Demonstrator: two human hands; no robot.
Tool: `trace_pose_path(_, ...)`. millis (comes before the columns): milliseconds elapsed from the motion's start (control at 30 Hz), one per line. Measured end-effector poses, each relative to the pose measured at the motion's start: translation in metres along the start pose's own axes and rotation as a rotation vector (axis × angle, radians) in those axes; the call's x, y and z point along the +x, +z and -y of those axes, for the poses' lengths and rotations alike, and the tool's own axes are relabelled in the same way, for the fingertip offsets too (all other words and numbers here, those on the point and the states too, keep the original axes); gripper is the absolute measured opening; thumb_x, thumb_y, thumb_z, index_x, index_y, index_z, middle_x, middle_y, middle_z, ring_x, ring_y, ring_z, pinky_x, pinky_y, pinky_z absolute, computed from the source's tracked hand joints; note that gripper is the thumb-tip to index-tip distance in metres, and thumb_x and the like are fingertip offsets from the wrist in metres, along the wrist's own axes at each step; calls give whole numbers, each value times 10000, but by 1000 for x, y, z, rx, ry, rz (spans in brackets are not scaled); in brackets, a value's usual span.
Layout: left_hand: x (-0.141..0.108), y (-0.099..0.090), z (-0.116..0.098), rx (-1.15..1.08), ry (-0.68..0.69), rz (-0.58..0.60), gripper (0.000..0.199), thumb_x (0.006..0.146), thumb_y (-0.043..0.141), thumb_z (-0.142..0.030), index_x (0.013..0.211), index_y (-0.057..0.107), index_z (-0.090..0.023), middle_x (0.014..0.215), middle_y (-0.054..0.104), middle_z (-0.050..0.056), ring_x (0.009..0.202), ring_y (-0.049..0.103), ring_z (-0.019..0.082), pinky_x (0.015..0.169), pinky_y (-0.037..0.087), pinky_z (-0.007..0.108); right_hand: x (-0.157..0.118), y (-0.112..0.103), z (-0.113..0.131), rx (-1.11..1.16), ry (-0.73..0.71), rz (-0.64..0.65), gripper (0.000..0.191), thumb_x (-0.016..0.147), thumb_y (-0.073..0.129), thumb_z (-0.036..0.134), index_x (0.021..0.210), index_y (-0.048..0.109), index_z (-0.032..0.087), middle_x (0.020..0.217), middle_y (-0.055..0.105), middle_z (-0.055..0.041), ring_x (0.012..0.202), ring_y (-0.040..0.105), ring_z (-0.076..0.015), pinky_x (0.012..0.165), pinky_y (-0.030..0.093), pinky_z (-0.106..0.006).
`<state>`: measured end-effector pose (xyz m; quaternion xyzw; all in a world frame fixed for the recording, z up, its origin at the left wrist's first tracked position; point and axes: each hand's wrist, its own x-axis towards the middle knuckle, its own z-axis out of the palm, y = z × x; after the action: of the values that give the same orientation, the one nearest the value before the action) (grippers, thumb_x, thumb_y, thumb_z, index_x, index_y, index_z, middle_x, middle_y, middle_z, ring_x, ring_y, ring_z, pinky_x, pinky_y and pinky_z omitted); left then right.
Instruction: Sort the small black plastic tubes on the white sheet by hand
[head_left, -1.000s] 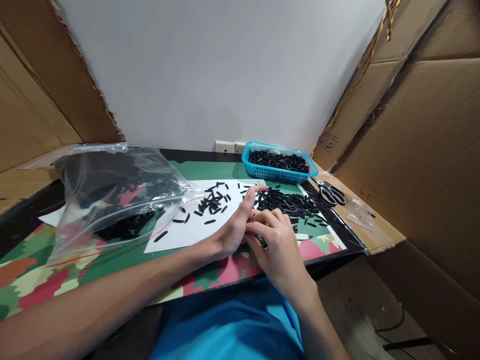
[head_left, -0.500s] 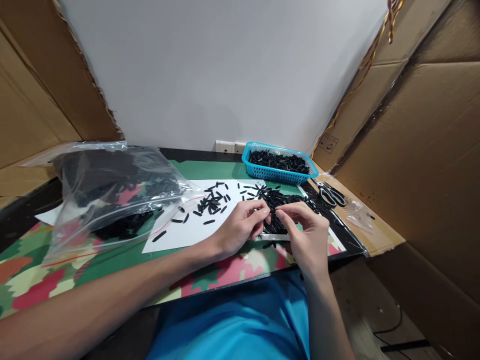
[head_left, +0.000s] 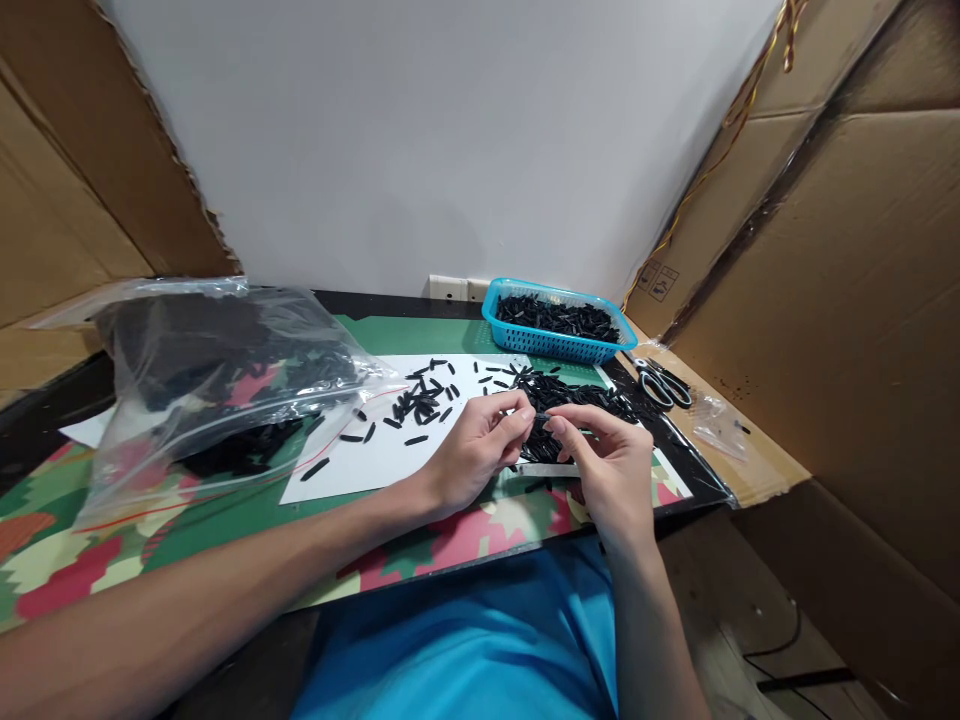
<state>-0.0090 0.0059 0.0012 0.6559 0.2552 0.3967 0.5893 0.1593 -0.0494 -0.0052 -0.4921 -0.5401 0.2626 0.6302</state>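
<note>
My left hand [head_left: 486,440] is closed in a pinch, thumb against forefinger. Facing it, my right hand [head_left: 609,462] pinches too, and the fingertips of both nearly meet. Between them is a small black strip-like piece [head_left: 541,421], partly hidden by the fingers. Right behind and below the hands lies a dense heap of slim black pieces [head_left: 555,392]. A looser cluster of the same pieces [head_left: 421,398] is scattered on the white paper [head_left: 345,472] to the left.
A blue basket [head_left: 559,346] full of black pieces stands at the back. Scissors [head_left: 660,385] and a small plastic bag [head_left: 718,428] lie to the right. A big clear zip bag [head_left: 225,370] holding black pieces covers the left side. Cardboard walls [head_left: 840,300] flank the table.
The fingertips have shifted slightly, and the black piece between them shows more clearly now. The whole view has tilted a little; other things lie as before.
</note>
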Motion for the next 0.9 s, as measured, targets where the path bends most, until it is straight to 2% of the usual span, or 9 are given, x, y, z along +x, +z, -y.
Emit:
trace_pose_path(200,-1,1,-1,-1,-1,2,418,1031,596,-486,748,500,-194,602,423,-71,463,315,51,434,226,206,-1,0,0,-22,-20,22,158,949,774,357,942,836,212,804,781,-35,715,704,-192,596,538,-286)
trace_pose_path(433,-1,1,-2,-32,39,-15,405,1022,609,-461,743,497,-191,621,422,-71,460,342,42,432,223,204,-5,1,8,-114,-140,55,107,1017,687,290,984,772,235,952,776,-38,823,715,-183,700,569,-283)
trace_pose_path(733,-3,1,-1,9,51,2,406,1055,562,-464,766,492,-187,646,437,-69,483,353,42,448,224,206,-5,3,7,-78,-74,72,132,1008,701,315,969,787,224,899,771,-41,795,708,-189,646,547,-282)
trace_pose_path(900,-2,2,-3,32,62,0,399,1070,539,-494,813,495,-192,657,439,-78,488,352,40,461,245,201,-6,2,8,-102,-103,96,123,1016,691,284,987,796,227,892,762,-27,797,698,-178,663,544,-275)
